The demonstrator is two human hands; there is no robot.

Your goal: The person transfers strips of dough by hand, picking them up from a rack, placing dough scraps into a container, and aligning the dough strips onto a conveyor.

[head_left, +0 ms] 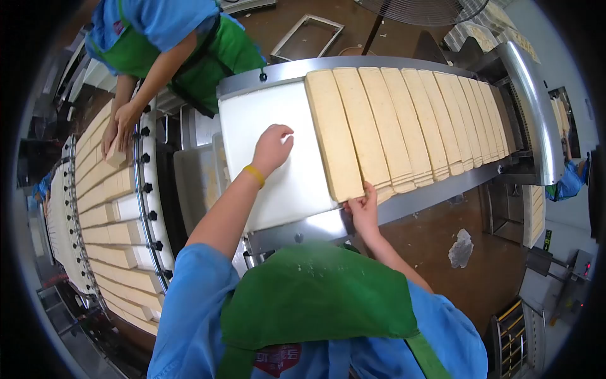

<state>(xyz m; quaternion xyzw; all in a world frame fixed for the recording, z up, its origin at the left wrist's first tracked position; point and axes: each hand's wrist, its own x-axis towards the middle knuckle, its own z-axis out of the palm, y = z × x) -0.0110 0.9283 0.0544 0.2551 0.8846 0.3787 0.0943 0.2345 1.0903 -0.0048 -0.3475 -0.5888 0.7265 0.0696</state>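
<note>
A row of long cream-coloured slabs [404,120] lies side by side on the white conveyor belt [278,189]. At the row's left end is the nearest slab [334,139]; its kind I cannot make out for certain. My right hand [364,211] is at its near end, with the fingers around the lower right corner and the thumb side below. Over the bare white belt, left of the slabs, hovers my left hand [273,148], its fingers loosely curled with a gap to the thumb and nothing in them. A yellow band [254,175] circles that wrist.
On the left, a co-worker in a green apron [214,63] has both hands on a block [116,155] at a second conveyor carrying similar blocks [113,237]. Metal rails [435,192] edge my belt. A metal machine housing [533,114] stands at its right end. Crumpled plastic [461,248] lies on the floor.
</note>
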